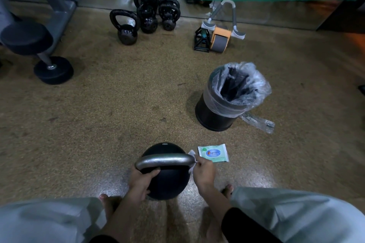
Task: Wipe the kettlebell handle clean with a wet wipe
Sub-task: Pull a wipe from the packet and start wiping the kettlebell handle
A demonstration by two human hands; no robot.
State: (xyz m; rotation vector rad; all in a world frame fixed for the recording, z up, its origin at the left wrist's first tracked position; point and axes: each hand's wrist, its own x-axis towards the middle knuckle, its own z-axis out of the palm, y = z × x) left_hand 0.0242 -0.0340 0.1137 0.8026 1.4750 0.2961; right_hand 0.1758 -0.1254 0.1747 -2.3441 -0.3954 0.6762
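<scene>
Right hand (pixel 204 171) pinching wet wipe (pixel 192 153) at kettlebell handle (pixel 166 160), bag-lined bin (pixel 209 112) beyond

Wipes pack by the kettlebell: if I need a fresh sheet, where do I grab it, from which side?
Pinch the wipes pack by its right short edge, coming down from above with the right hand, which is beside it. It lies flat on the floor, label up, so probably only a thin edge can be pinched; the kettlebell crowds its left side.
</scene>
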